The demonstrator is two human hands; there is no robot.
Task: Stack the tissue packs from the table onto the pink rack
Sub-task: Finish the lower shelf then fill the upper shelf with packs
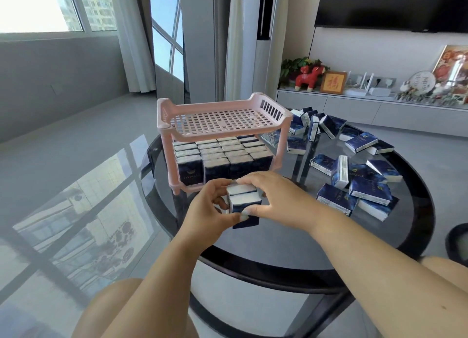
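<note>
Both arms stretched forward, left hand [210, 206] and right hand [273, 198] clamped in one grip on soft blue tissue packs [244, 203] above glossy round bench [278, 246]; slatted pink rack [217, 120] just beyond.
</note>
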